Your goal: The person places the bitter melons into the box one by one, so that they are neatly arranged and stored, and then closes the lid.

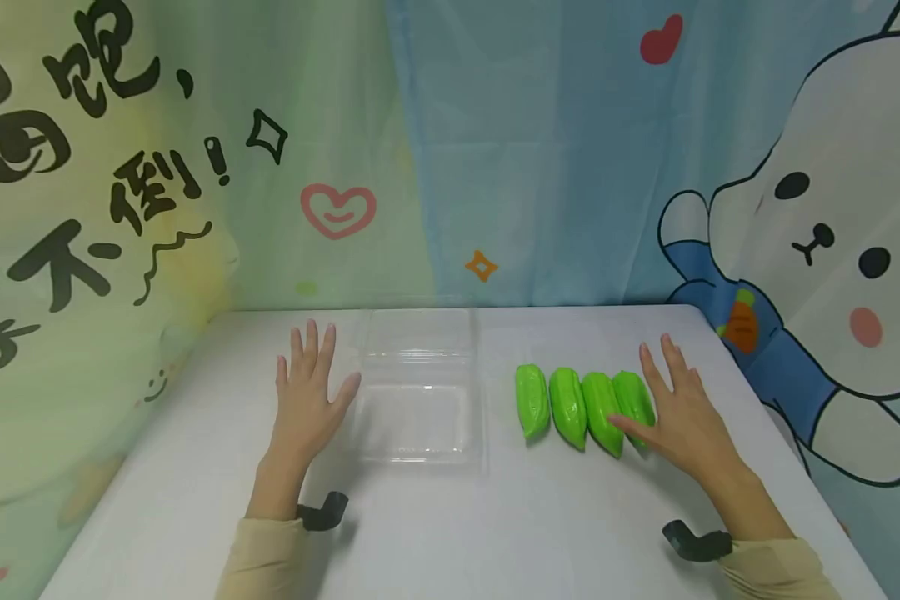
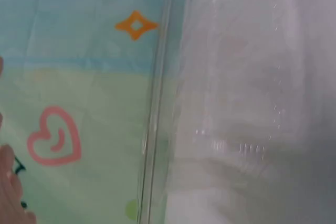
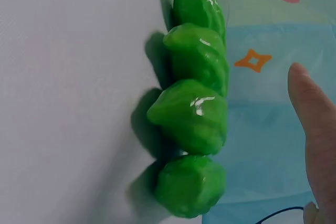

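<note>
My left hand [image 1: 307,404] is spread flat with straight fingers, left of a clear plastic clamshell box [image 1: 420,460]. Its thumb tip comes close to the box's left side; some fingers [image 2: 10,192] show at the edge of the left wrist view. On the right, several glossy bright green, ridged pieces with pointed ends [image 1: 532,402] lie side by side in a row. They look like toy vegetables. My right hand [image 1: 686,425] is spread beside the rightmost piece [image 3: 191,186], its thumb overlapping the row in the head view. Neither hand holds anything.
The white table [image 1: 495,525] ends at a back edge against a printed curtain [image 1: 510,167]. The box's lid [image 1: 420,329] is folded back toward that edge. Dark mounts [image 1: 322,511] sit on both wrists, with beige sleeves [image 1: 258,562] behind them.
</note>
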Motion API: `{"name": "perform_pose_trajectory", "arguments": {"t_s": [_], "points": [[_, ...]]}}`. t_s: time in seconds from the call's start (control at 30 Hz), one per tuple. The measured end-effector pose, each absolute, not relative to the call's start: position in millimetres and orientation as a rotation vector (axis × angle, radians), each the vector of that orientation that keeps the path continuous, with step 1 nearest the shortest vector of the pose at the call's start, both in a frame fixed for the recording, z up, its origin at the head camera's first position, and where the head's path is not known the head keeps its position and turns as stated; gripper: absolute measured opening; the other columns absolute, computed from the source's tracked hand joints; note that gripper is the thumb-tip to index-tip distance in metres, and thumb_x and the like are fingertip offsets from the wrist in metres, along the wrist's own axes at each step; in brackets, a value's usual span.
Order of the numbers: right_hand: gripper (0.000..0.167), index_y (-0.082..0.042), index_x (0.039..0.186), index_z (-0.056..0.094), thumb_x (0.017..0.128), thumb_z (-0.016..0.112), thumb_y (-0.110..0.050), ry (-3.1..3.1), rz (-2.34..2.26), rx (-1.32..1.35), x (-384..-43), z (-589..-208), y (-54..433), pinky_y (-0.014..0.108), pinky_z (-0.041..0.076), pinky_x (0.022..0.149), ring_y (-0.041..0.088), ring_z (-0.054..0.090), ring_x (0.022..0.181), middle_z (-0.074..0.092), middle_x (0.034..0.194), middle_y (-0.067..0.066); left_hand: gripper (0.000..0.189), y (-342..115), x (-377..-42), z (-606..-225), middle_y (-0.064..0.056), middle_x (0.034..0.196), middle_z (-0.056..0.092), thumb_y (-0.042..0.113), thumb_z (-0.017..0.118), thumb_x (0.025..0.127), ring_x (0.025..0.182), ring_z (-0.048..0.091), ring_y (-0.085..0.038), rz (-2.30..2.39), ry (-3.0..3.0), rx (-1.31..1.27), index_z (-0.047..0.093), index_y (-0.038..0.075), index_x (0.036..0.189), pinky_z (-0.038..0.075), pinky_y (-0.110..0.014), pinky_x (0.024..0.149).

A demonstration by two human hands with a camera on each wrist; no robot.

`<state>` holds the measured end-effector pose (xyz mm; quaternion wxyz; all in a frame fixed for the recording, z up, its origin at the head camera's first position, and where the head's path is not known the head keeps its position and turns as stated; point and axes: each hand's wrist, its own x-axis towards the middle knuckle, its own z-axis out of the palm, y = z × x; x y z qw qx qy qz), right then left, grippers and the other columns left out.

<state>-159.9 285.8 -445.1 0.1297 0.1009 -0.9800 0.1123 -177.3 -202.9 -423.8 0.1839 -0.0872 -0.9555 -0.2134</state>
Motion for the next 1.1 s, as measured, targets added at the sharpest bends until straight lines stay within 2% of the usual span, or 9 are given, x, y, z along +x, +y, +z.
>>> {"name": "perform_pose_trajectory", "arguments": {"t_s": [0.23,0.37,0.5,0.6,0.67,0.8,0.97,1.07,1.1], "points": [[0.119,-0.01,0.153,-0.003,0.074,0.073,-0.056,-2.911,0.439,0.322,-161,-451,295,0.074,0.035,0.09,0.058,0.021,0.134,-0.012,0.16,0.014,0.081,-230,-178,-430,-0.002,0.162,-0.001,0.032,0.056,0.094,0.149,-0.002,-0.027,-1.03,-2.612,-0.334,0.002,0.026,0.154,0.009,-0.068,0.113],[0.123,-0.01,0.152,-0.009,0.073,0.078,-0.048,-2.935,0.589,0.406,-165,-455,305,0.073,0.033,0.093,0.049,0.008,0.142,-0.015,0.16,0.013,0.089,-245,-176,-437,0.006,0.161,-0.004,0.039,0.062,0.09,0.149,0.002,-0.031,-1.253,-2.616,-0.328,0.0,0.035,0.153,0.01,-0.068,0.113],[0.127,-0.011,0.151,-0.013,0.072,0.081,-0.039,-2.96,0.812,0.473,-167,-456,314,0.076,0.028,0.094,0.045,-0.004,0.144,-0.02,0.159,0.011,0.098,-257,-175,-445,0.007,0.161,-0.002,0.05,0.067,0.083,0.147,0.008,-0.04,-1.452,-2.582,-0.402,0.0,0.035,0.153,0.012,-0.065,0.114],[0.128,-0.011,0.151,-0.013,0.07,0.084,-0.033,-2.962,0.948,0.518,-169,-458,320,0.077,0.023,0.095,0.045,-0.009,0.144,-0.02,0.158,0.013,0.103,-264,-177,-453,0.006,0.162,-0.003,0.053,0.069,0.08,0.147,0.007,-0.036,-1.573,-2.53,-0.486,-0.001,0.03,0.153,0.015,-0.052,0.118],[0.13,-0.012,0.151,-0.013,0.068,0.085,-0.029,-2.955,1.029,0.553,-169,-461,324,0.078,0.019,0.096,0.045,-0.012,0.144,-0.02,0.158,0.015,0.106,-268,-177,-460,0.005,0.162,-0.004,0.05,0.07,0.08,0.149,0.003,-0.027,-1.636,-2.495,-0.54,-0.003,0.027,0.153,0.016,-0.033,0.121],[0.132,-0.012,0.151,-0.014,0.066,0.086,-0.024,-2.954,1.153,0.61,-171,-468,330,0.079,0.012,0.097,0.046,-0.015,0.142,-0.02,0.157,0.019,0.109,-276,-178,-472,0.002,0.161,-0.008,0.052,0.069,0.08,0.148,-0.005,-0.022,-1.733,-2.452,-0.651,-0.006,0.021,0.153,0.014,-0.007,0.114],[0.132,-0.019,0.15,-0.02,0.069,0.084,-0.022,-3.001,1.281,0.624,-175,-474,336,0.065,-0.006,0.111,0.037,-0.023,0.142,-0.025,0.156,0.017,0.114,-280,-182,-482,-0.001,0.161,-0.01,0.055,0.07,0.077,0.148,-0.007,-0.024,-1.807,-2.475,-0.727,-0.008,0.021,0.153,0.014,-0.006,0.113],[0.133,-0.018,0.149,-0.023,0.07,0.084,-0.021,-3.024,1.338,0.617,-178,-477,337,0.066,-0.007,0.11,0.037,-0.024,0.142,-0.026,0.155,0.018,0.117,-281,-184,-484,-0.002,0.161,-0.013,0.052,0.072,0.076,0.148,-0.009,-0.026,-1.878,-2.484,-0.745,-0.01,0.02,0.153,0.014,-0.006,0.113],[0.133,-0.017,0.149,-0.023,0.069,0.084,-0.02,-3.032,1.351,0.613,-180,-477,337,0.071,-0.005,0.107,0.039,-0.024,0.141,-0.026,0.155,0.018,0.117,-282,-184,-486,-0.002,0.16,-0.014,0.051,0.073,0.076,0.147,-0.01,-0.027,-1.912,-2.483,-0.75,-0.011,0.019,0.152,0.014,-0.006,0.113]]}}
